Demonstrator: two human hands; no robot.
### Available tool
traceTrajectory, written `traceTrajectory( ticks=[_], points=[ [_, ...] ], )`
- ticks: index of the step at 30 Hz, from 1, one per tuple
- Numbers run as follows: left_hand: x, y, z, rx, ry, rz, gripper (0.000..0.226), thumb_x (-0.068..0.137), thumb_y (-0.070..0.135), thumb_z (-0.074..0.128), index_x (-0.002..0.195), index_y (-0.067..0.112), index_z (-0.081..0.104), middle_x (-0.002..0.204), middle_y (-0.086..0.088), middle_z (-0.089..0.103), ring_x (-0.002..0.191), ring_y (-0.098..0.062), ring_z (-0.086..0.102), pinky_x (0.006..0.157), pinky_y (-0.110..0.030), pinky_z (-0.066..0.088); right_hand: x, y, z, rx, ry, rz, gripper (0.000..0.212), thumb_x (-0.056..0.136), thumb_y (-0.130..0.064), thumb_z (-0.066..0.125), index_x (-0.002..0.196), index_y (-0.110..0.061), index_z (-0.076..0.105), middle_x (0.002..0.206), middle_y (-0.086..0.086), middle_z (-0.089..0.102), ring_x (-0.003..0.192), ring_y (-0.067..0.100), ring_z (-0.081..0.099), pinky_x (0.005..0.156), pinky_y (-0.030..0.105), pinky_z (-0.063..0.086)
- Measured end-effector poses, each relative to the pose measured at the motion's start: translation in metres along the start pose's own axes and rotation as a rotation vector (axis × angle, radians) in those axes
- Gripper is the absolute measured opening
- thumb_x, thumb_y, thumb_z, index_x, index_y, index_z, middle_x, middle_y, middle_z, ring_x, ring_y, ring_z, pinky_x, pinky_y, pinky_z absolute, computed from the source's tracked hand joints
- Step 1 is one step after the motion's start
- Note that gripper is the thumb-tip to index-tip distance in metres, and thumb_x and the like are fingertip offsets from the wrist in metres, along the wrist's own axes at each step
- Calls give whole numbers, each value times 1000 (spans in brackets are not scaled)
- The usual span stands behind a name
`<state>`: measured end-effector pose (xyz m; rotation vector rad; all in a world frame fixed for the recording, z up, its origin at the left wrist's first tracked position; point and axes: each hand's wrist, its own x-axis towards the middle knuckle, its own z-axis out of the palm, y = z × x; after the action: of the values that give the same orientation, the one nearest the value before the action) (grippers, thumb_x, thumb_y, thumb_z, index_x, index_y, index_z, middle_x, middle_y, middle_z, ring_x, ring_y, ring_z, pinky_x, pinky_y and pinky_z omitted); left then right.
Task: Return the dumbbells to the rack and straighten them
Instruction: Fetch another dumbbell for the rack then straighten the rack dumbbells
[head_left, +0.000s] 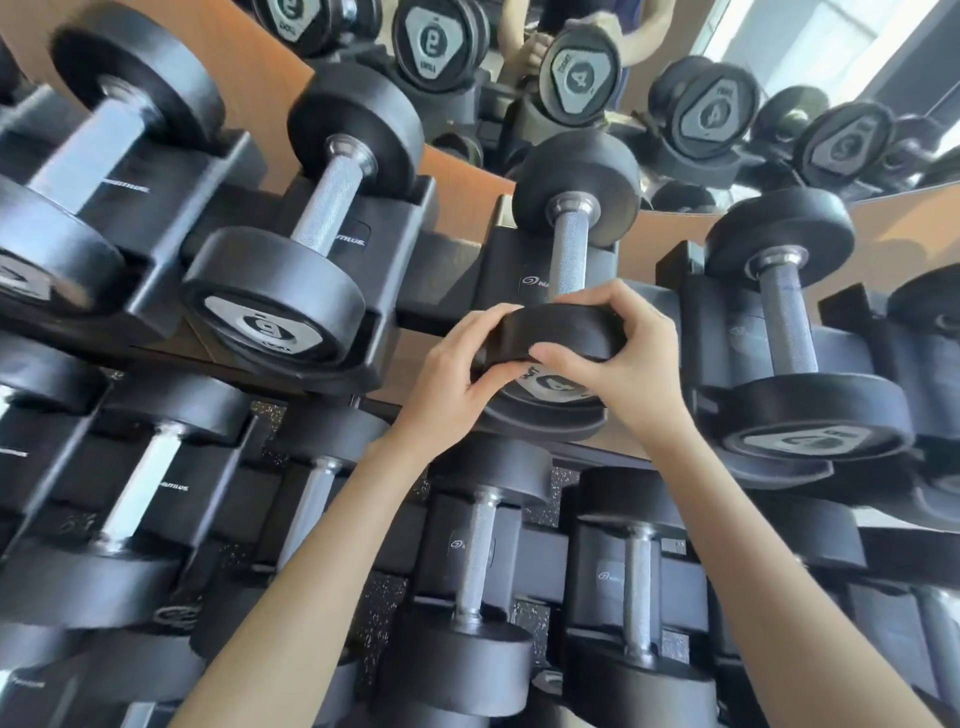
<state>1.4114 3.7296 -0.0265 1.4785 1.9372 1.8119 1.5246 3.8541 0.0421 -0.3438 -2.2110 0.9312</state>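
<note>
A black dumbbell (569, 244) with a knurled steel handle lies in a cradle on the top tier of the black rack (415, 218). Its near head carries a grey plate, partly hidden by my fingers. My left hand (457, 364) grips the left side of that near head. My right hand (623, 353) wraps the right side, thumb across the face. To the left sits a dumbbell marked 6 (291, 270), to the right another dumbbell (795, 338), both in their cradles.
A lower tier holds several more dumbbells (472, 561) below my forearms. A mirror (675, 78) behind the rack reflects the dumbbell faces and the person's arms. Speckled floor (374, 613) shows between the tiers.
</note>
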Motion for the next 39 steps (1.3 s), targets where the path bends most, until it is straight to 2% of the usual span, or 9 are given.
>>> traceTrajectory(
  ticks=[5,9,13,17,20,24,30,35,39],
  points=[
    [20,20,7,146,16,175,53,82,41,63,124,9,59,113,2,60,104,-13,52,96,-19,37,-17,23,3,371,192,51,26,66,-32,69,86,-22,56,82,-21,63,80,-3,57,77,15,43],
    [11,5,10,-159,117,26,50,83,53,61,119,20,56,114,11,60,110,-14,57,95,-31,43,-12,21,12,366,135,31,26,68,-32,72,86,-26,55,82,-21,62,80,0,57,77,19,44],
    [4,-12,14,-195,177,-83,60,84,65,52,116,15,50,102,20,61,96,1,58,84,-18,44,-9,13,8,299,43,46,27,68,-36,72,84,-28,52,80,-23,59,78,1,55,76,21,43],
    [3,-21,13,-256,181,-79,58,86,61,53,118,13,50,107,16,62,101,-1,58,86,-18,44,3,1,-6,-8,-158,44,36,67,-53,67,85,-26,52,83,-16,59,78,4,55,74,21,43],
    [4,-22,12,-296,172,-77,40,85,37,60,119,17,52,112,19,63,108,-7,58,91,-21,43,8,-5,6,-141,-112,-28,43,64,-58,70,84,-22,58,81,-11,54,78,3,53,70,17,41],
    [12,-5,12,-248,128,-40,43,76,28,66,117,16,59,115,3,64,109,-11,60,94,-26,45,3,8,7,0,35,-49,37,65,-45,75,77,-14,60,75,-9,49,73,2,49,69,18,38],
    [37,21,16,92,12,165,51,72,39,77,113,10,68,92,1,63,85,-10,56,84,-18,41,-16,37,2,495,159,43,12,68,-32,60,77,-34,52,74,-19,50,70,0,44,66,17,37],
    [24,4,24,-223,179,47,49,72,49,73,108,18,63,92,2,59,86,-9,56,80,-18,40,-7,34,13,412,115,10,43,71,-57,68,78,-21,47,72,-21,50,68,-4,45,65,14,37],
    [21,1,28,-231,231,39,47,74,46,70,107,14,63,97,2,60,90,-3,57,82,-18,43,-6,33,15,390,105,14,43,73,-62,65,79,-23,47,72,-20,51,68,-3,47,66,16,38]
  ],
)
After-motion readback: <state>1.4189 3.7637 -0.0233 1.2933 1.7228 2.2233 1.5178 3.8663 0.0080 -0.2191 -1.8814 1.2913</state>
